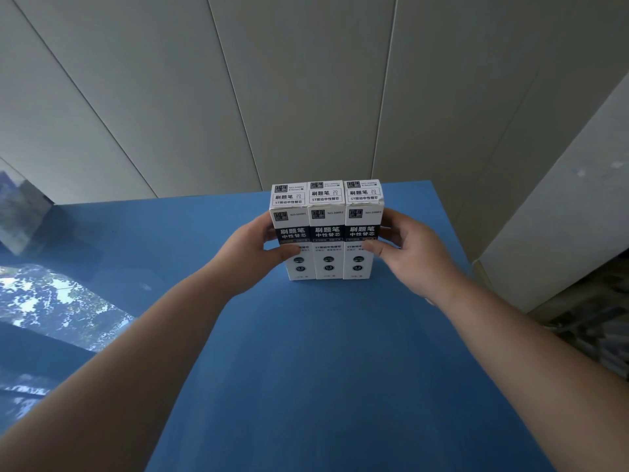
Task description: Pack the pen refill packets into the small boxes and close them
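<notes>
- Head view: three boxes [327,233] stand upright in a tight row near the far edge of the blue bench [323,352], tops look closed.
- Left hand [252,257] grips the left box, right hand [405,250] grips the right one.
- I'd squeeze evenly from both sides so the middle box doesn't slip out.

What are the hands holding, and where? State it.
Three upright refill boxes, pressed together as a row: left hand on the left box's side, right hand on the right box's.

boxes [327,229]: three white-and-black, closed, upright, touching side by side
place: blue table [306,352], near its far edge
</notes>
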`<state>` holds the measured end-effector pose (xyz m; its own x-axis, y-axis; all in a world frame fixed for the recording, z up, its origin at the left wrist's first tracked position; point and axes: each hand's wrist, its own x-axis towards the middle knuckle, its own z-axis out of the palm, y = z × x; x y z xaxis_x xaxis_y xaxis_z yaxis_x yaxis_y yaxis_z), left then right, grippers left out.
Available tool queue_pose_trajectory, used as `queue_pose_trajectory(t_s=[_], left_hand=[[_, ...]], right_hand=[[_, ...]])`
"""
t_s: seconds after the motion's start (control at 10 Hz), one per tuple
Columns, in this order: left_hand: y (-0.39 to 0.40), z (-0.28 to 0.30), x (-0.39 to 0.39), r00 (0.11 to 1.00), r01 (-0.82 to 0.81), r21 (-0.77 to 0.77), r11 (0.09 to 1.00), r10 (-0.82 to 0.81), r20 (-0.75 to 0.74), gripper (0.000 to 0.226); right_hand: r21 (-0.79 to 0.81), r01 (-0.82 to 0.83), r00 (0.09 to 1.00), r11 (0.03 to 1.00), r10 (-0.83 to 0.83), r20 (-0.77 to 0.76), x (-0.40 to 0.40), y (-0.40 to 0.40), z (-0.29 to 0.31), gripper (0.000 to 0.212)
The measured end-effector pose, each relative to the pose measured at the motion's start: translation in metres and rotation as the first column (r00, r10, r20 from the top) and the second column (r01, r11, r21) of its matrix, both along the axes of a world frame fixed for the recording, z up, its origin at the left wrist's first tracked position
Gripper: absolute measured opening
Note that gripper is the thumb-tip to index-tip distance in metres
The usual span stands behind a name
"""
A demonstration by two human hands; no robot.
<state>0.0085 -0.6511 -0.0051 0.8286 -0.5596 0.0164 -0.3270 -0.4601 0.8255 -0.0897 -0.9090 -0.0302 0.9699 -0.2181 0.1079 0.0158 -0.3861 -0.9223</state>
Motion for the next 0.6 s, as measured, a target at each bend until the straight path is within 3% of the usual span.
queue_pose_trajectory(t_s=[0.3,0.4,0.5,0.6], left_hand=[[-0.002,0.000,-0.006,0.995,-0.034,0.017,0.999,0.036,-0.094,0.050],[0.003,-0.006,-0.012,0.979,-0.065,0.180,0.981,0.098,-0.181,0.077],[0.021,-0.017,-0.022,0.943,-0.157,0.380,0.912,0.252,-0.216,0.121],[0.045,-0.024,-0.037,0.931,-0.277,0.326,0.904,0.337,-0.143,0.109]], right_hand=[[-0.113,0.008,0.999,0.994,-0.014,-0.052,-0.006,0.005,0.007,0.046],[-0.225,-0.033,0.990,0.974,0.001,-0.141,-0.015,0.008,0.007,0.051],[-0.322,-0.050,0.969,0.945,-0.032,-0.245,-0.032,0.001,0.008,0.070],[-0.345,0.008,0.973,0.939,-0.086,-0.213,-0.050,-0.011,0.007,0.056]])
